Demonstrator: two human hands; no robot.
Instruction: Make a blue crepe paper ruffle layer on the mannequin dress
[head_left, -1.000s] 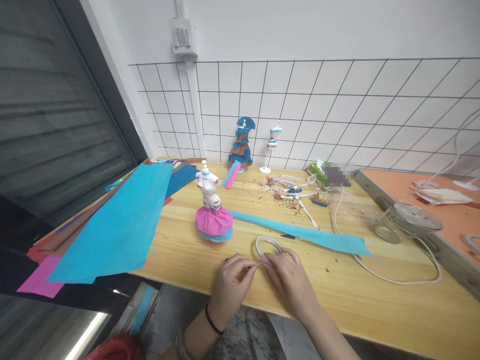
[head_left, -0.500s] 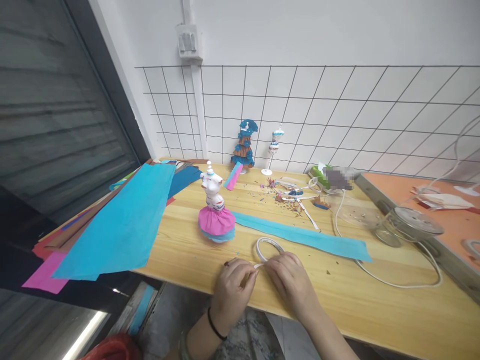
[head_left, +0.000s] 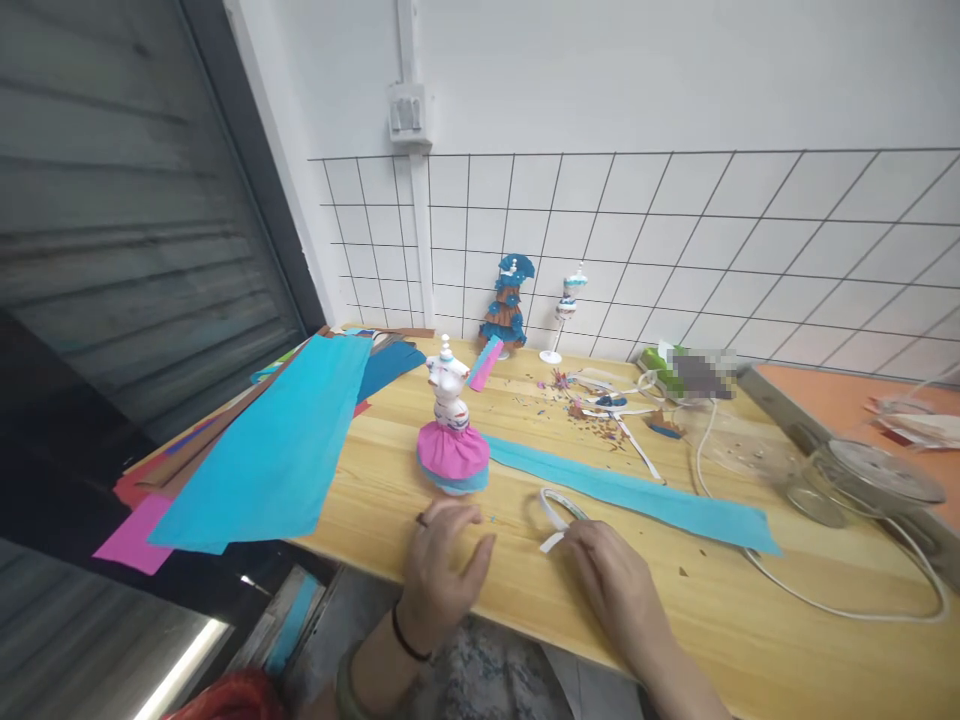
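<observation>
Your right hand (head_left: 616, 585) pinched the tape roll (head_left: 553, 515); to the left, your left hand (head_left: 441, 565) held its fingers apart.

Left of the smooth, pink-skirted mannequin (head_left: 448, 388) lies matt turquoise paper (head_left: 262, 445); right, smooth white tape (head_left: 555, 517); beneath, satiny wood tabletop (head_left: 367, 510).

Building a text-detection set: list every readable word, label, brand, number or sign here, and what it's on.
No readable text in view.
Green packet: part beside it is pixelated; nothing legible.
White tape roll at the right hand: too small and blurred to tell if anything is printed on it.
Wall switch box: no lettering can be made out.
</observation>
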